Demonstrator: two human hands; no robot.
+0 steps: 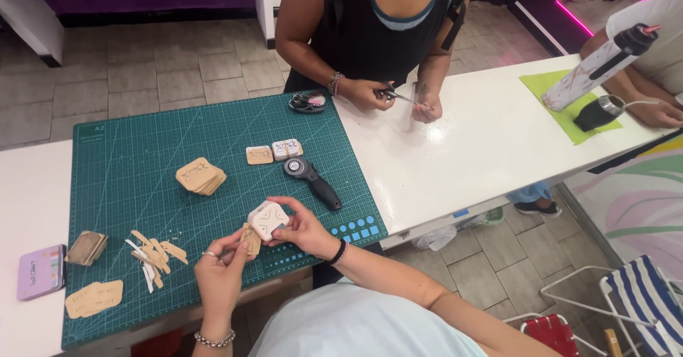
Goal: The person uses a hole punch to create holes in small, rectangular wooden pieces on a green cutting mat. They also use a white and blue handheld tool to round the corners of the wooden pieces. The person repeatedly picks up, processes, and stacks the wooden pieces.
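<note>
My right hand grips a small white rounded-square punch tool over the green cutting mat. My left hand holds a small tan card, its corner pushed into the tool. A stack of tan cards lies on the mat to the upper left of my hands. Thin tan offcuts lie scattered left of my left hand.
A black rotary cutter and two single cards lie on the mat beyond my hands. Across the white table a person cuts with scissors. A purple tin, more cards and a bottle are also present.
</note>
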